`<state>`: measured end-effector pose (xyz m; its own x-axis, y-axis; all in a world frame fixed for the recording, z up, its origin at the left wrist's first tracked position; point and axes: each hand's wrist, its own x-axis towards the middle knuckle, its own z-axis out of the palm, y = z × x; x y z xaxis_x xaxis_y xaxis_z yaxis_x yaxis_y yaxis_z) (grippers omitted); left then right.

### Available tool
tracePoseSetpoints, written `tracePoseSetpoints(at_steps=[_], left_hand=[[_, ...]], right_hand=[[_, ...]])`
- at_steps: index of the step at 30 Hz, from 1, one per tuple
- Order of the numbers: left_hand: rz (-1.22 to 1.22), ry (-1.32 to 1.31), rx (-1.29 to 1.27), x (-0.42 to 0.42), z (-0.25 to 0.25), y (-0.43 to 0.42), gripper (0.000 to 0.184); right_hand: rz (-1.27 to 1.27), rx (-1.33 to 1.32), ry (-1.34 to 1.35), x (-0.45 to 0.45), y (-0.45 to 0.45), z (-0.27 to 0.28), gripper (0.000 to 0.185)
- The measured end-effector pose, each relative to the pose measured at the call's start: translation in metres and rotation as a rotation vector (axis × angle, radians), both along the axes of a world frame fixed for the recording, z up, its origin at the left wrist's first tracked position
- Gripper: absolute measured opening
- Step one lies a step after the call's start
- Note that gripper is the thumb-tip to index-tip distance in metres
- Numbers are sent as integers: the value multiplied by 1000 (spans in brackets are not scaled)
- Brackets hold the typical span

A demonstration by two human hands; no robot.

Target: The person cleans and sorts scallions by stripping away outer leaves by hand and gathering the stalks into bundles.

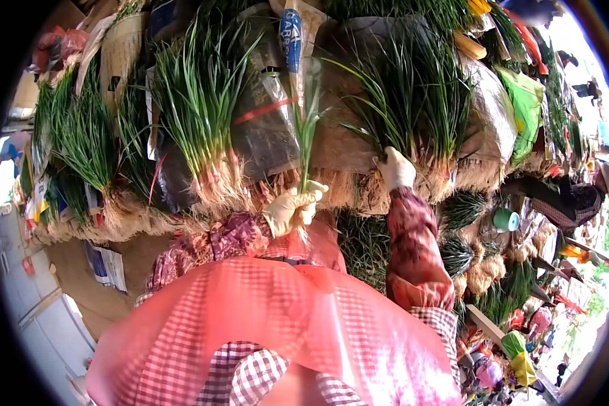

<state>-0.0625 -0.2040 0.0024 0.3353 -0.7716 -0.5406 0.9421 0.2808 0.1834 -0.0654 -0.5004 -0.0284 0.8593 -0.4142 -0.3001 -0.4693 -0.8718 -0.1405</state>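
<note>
My left hand (295, 206), in a cream glove, is closed around a small bunch of long-leaved green seedlings (307, 128). They stand upright, with pale roots hanging below the fist. At the base of a larger seedling pile (413, 101) is my gloved right hand (396, 169), its fingers closed on stems at the pile's left edge; how many it grips is hidden. Left of centre, a thick bundle of the same seedlings (206, 108) lies with reddish-white stem bases and tangled roots towards me.
Plastic sacking (267, 101) lies between the bundles, and more seedlings (84, 135) lie at far left. Loose green leaves (365, 247) are below the table edge. To the right are root bundles (484, 271), a green cup (506, 219) and another person (575, 203).
</note>
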Motion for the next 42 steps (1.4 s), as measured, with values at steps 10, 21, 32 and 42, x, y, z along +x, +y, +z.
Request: tracePoseSetpoints(at_steps=[10, 21, 32, 42], left_hand=[[-143, -249, 356, -6, 5, -52, 33], [14, 5, -5, 10, 5, 0, 31], [99, 238, -363, 4, -13, -2, 30], [63, 167, 39, -10, -12, -8, 25]], right_hand=[[-219, 1055, -197, -31, 87, 48, 17], [873, -144, 428, -117, 25, -2, 19], [-451, 1177, -213, -13, 51, -17, 20], [-467, 1430, -309, -14, 119, 17, 25]])
